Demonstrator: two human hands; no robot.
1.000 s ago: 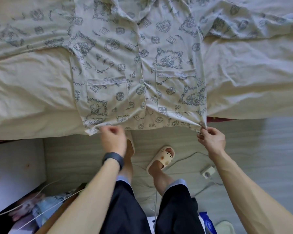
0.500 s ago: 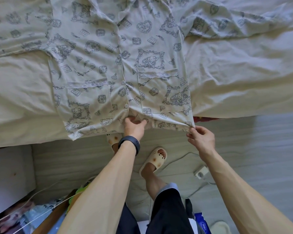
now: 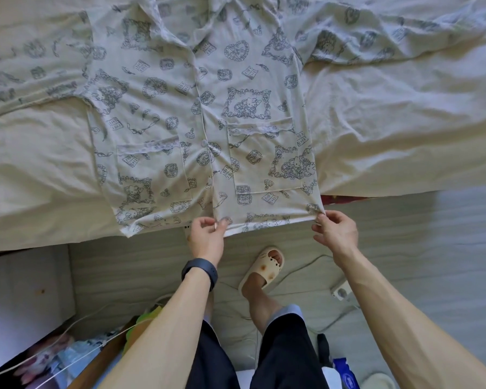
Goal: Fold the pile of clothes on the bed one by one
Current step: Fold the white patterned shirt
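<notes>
Since a second ago the left hand (image 3: pixel 206 237) has left the outer-left stretch of the hem (image 3: pixel 270 221) and now sits at the foot of the button placket (image 3: pixel 204 136), its thumb and forefinger (image 3: pixel 222 224) pinching the hem there. Right hand (image 3: pixel 335 234) holds position, fingertips (image 3: pixel 319 220) pinching the hem corner on its own side. Between the two pinches, the lower edge of one front panel of the pyjama shirt (image 3: pixel 163 88) is drawn nearly straight and hangs just over the edge of the bed (image 3: pixel 404 130). Beyond the fingers, the shirt lies face up. Two lace-topped pockets (image 3: pixel 264 158) are nearest, the collar (image 3: pixel 163 32) is farthest, and the sleeves (image 3: pixel 376 40) spread to either side, the right one rumpled. Judgement: the step in hand is squaring up before the first fold. Pull both pinches evenly toward the body so the placket stays straight. Treat the slacker panel left of the left hand the same way, then flatten the sleeves. Risk: too hard a pull drags the shirt off the edge.
</notes>
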